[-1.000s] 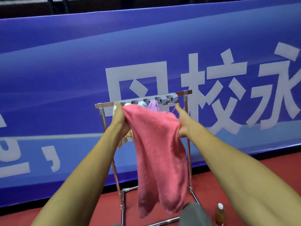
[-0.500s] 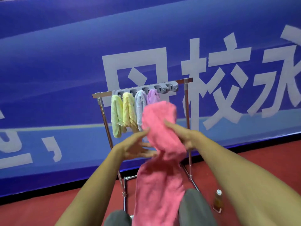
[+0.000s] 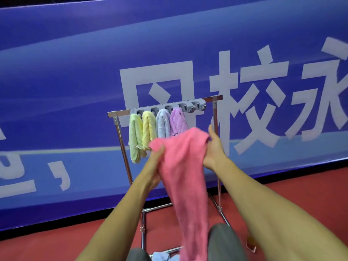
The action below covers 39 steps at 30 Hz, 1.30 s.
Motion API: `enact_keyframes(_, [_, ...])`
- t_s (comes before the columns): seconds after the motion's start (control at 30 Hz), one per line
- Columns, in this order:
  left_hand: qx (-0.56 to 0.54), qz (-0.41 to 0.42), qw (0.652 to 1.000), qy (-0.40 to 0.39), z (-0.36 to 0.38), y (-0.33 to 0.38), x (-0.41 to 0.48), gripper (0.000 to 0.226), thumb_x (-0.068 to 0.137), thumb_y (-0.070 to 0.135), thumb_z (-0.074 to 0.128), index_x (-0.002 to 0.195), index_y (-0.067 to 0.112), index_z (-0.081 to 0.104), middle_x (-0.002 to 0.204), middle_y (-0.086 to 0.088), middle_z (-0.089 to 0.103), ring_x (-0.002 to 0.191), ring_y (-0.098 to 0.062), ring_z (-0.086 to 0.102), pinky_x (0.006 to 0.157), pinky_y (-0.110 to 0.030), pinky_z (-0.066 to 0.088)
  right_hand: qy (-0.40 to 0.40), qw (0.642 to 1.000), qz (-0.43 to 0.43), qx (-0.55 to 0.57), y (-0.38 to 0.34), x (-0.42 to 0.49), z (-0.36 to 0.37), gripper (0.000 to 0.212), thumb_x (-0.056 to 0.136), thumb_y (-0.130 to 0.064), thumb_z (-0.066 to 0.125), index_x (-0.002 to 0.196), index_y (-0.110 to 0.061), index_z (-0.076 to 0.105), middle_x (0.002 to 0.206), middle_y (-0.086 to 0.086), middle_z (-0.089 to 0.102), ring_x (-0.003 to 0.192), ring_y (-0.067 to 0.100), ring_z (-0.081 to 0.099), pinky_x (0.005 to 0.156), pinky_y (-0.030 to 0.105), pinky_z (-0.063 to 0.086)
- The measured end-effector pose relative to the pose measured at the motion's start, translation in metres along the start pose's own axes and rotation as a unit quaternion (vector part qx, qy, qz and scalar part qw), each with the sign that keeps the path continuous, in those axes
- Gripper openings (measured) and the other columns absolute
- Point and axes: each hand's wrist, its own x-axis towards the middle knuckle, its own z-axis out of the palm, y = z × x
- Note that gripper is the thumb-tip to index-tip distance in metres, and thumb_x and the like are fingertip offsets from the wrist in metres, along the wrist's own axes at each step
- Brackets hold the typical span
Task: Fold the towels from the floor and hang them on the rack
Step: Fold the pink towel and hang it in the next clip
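Hanging already on the rack (image 3: 122, 147), just above and behind the two hands, are four folded towels: a green towel (image 3: 134, 136), a yellow towel (image 3: 148, 129), a pale blue towel (image 3: 162, 123) and a purple towel (image 3: 178, 120), each on its own hook, so by my reckoning a good part of the job is done. The fifth, a pink towel (image 3: 180, 166), is off the floor and held up between the hands in front of the rack, its upper edge bunched and its long tail dropping below the grip past the person's knees. It looks only half folded and is not yet hung. Up and to the right of the grip, beyond the purple towel, free hooks (image 3: 195, 107) wait on the bar. Far beneath the grip a bit of blue cloth (image 3: 163, 258) lies low by the red floor (image 3: 56, 242), likely another towel to come. The left hand (image 3: 154, 166) pinches the towel's left edge, fingers curled into the fabric, forearm stretched forward. The right hand (image 3: 212, 149) clutches the upper right corner, thumb pointing up, sitting a little higher than the left.
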Motion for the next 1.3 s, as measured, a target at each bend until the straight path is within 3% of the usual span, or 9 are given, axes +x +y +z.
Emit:
enact_keyframes(0.2, [0.277,-0.152,0.948,-0.024,0.006,0.022,-0.003,0.041,0.089,0.028,0.073,0.123,0.006,0.066,0.109,-0.013,0.076,0.099,-0.026,0.072,0.095,-0.046,0.057,-0.049,0.946,0.222,-0.233,0.036,-0.009,-0.012,0.089,0.078,-0.071,0.07,0.134,-0.001,0.061,0.113,0.017,0.068,0.109,0.028,0.064,0.104,0.041,0.049])
enact_keyframes(0.37, [-0.013,-0.035,0.998,-0.04,0.024,0.054,0.008,0.05,0.092,0.046,0.066,0.126,0.009,0.066,0.121,-0.013,0.071,0.112,-0.028,0.066,0.101,-0.047,0.051,-0.019,0.999,-0.017,0.037,0.005,0.002,0.012,0.074,0.091,-0.067,0.053,0.137,-0.01,0.06,0.131,0.023,0.064,0.121,0.039,0.062,0.103,0.052,0.048])
enact_keyframes(0.57, [0.382,-0.254,0.886,-0.074,0.0,0.044,0.0,0.053,0.087,0.032,0.076,0.132,0.008,0.061,0.121,-0.01,0.07,0.109,-0.024,0.065,0.11,-0.047,0.044,-0.075,0.904,0.238,-0.346,-0.002,-0.017,0.012,0.082,0.078,-0.064,0.071,0.135,-0.006,0.058,0.124,0.018,0.068,0.113,0.031,0.066,0.104,0.05,0.049])
enact_keyframes(0.73, [-0.048,-0.073,0.996,-0.001,0.011,0.069,-0.002,0.046,0.094,0.047,0.063,0.118,0.009,0.071,0.115,-0.016,0.072,0.107,-0.03,0.066,0.103,-0.045,0.049,-0.023,1.0,0.004,-0.02,-0.023,-0.011,0.017,0.074,0.09,-0.069,0.051,0.13,-0.009,0.065,0.117,0.018,0.072,0.106,0.034,0.07,0.091,0.046,0.054])
enact_keyframes(0.9, [0.062,-0.088,0.994,0.027,0.036,0.063,-0.007,0.055,0.101,0.057,0.045,0.108,0.008,0.069,0.092,-0.011,0.077,0.088,-0.024,0.072,0.082,-0.036,0.054,-0.096,0.943,0.238,-0.212,0.018,-0.014,0.001,0.103,0.077,-0.087,0.05,0.142,-0.009,0.056,0.144,0.021,0.054,0.137,0.042,0.047,0.107,0.06,0.041])
enact_keyframes(1.0, [-0.116,-0.008,0.993,0.018,0.029,0.068,0.005,0.068,0.098,0.064,0.042,0.129,0.008,0.063,0.113,-0.016,0.075,0.106,-0.029,0.071,0.093,-0.045,0.054,-0.077,0.992,0.09,-0.036,0.013,-0.009,0.007,0.083,0.086,-0.064,0.064,0.145,-0.006,0.053,0.143,0.019,0.055,0.135,0.036,0.05,0.115,0.05,0.036])
enact_keyframes(1.07, [-0.045,-0.013,0.999,-0.005,0.019,0.067,0.008,0.072,0.093,0.07,0.047,0.134,0.013,0.061,0.126,-0.014,0.07,0.119,-0.03,0.065,0.102,-0.051,0.05,-0.053,0.997,0.048,0.007,0.01,-0.005,0.007,0.083,0.085,-0.063,0.066,0.146,-0.008,0.052,0.141,0.019,0.057,0.133,0.036,0.052,0.113,0.053,0.038])
enact_keyframes(1.2, [0.271,-0.166,0.943,-0.098,0.0,0.041,0.003,0.057,0.088,0.035,0.076,0.131,0.0,0.061,0.129,-0.019,0.066,0.125,-0.034,0.059,0.112,-0.058,0.04,-0.131,0.933,0.244,-0.229,0.019,-0.021,0.0,0.102,0.082,-0.08,0.056,0.149,-0.004,0.045,0.152,0.024,0.043,0.143,0.039,0.039,0.115,0.057,0.031])
enact_keyframes(1.3, [0.19,-0.125,0.973,-0.029,0.008,0.052,-0.003,0.045,0.095,0.027,0.068,0.128,0.0,0.055,0.121,-0.02,0.068,0.113,-0.033,0.065,0.104,-0.05,0.049,-0.071,0.983,0.101,-0.132,0.002,-0.022,0.003,0.081,0.088,-0.069,0.055,0.135,-0.003,0.06,0.123,0.02,0.068,0.114,0.033,0.065,0.102,0.046,0.047])
